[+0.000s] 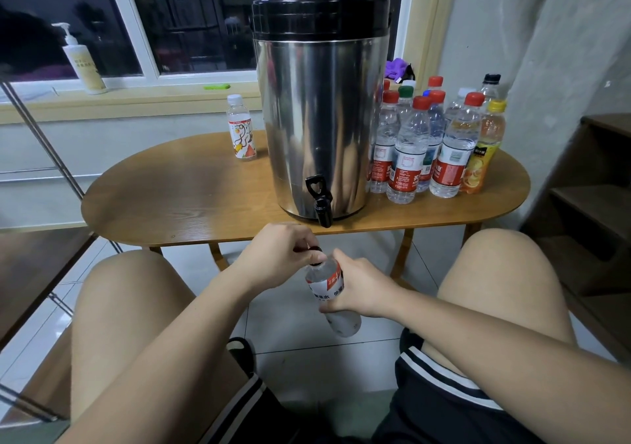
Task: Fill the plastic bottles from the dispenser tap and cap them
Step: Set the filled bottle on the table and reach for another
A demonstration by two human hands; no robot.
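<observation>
Gripping the bottle [333,293] round its label with the right hand [362,293], had it low between the knees [136,290], below the tap [321,201]. Pinched the dark cap [316,249] with the left hand [280,252]. Looked thin, squishy, though couldn't tell how full. Best held mid-label, gently.

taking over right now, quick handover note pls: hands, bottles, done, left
Left hand pinches the dark cap on the held bottle.
Right hand grips that bottle's body, below the table edge, near the tap.
Dispenser on the table; capped bottles clustered at its right, one lone bottle at its left.
Done: cannot tell which are full, or whether this cap is coming off or going on.
Left: settle this bottle, then the rest.
</observation>
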